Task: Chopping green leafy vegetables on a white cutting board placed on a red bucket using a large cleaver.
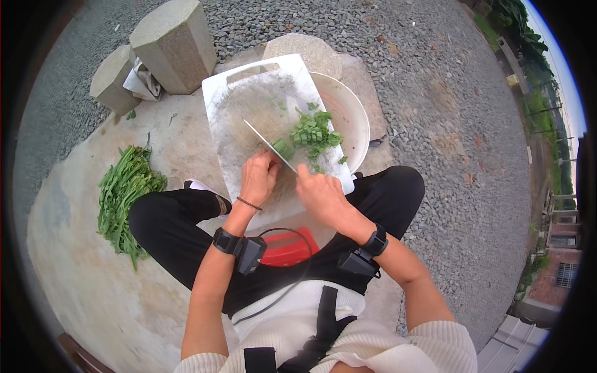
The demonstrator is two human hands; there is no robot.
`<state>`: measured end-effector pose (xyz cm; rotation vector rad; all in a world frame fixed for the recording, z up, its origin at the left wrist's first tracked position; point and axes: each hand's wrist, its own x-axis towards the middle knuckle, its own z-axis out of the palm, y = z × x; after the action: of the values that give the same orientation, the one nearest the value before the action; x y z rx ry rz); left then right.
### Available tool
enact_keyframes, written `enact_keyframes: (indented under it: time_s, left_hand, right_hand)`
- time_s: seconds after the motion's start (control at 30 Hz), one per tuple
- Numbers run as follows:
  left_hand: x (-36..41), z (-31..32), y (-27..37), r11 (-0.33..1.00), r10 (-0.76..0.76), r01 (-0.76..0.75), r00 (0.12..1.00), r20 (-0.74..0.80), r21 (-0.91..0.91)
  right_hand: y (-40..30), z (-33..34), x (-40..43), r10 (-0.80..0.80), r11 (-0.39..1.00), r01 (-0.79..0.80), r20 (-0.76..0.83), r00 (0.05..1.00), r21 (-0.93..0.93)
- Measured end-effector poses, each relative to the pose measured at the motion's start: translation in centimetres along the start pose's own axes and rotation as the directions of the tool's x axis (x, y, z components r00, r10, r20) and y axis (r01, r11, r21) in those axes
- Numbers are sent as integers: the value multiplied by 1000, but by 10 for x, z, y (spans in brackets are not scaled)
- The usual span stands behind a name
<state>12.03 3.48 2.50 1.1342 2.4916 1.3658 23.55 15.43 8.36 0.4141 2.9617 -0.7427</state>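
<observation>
My right hand grips a knife by its handle, which is mostly hidden in the fist. The knife's blade slants away to the upper left, edge-on, over a white plastic cutting board with a worn, stained face. Against the blade's right side lies a tight bundle of green stalks. My left hand holds the bundle from the blade's left side, its curled fingers hiding the held part. Right of the bundle, chopped greens lie heaped near the board's right edge.
A white tub sits partly under the board's right side. Uncut leafy greens lie on the concrete slab at left. Stone blocks stand beyond the slab at upper left. A red plastic object is between my legs. Gravel spreads to the right.
</observation>
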Motion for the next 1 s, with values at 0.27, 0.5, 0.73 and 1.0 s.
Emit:
enact_keyframes:
  time_s: [0.27,0.5,0.73,1.0]
  left_hand:
    - [40,-42,-7,948,-304,289,946,-110,-134]
    - [56,0,-9,985,-169,168,986,15,37]
    - [31,6,15,990,-57,47,996,74,131]
    - [24,10,-6,986,110,-112,994,22,124]
  right_hand:
    - [21,-42,-4,51,942,-41,-20,999,333]
    - [30,-70,14,179,855,-126,-57,982,504]
    - [55,-31,17,108,893,-47,-111,988,448]
    - [42,-33,23,127,896,-48,-150,981,441]
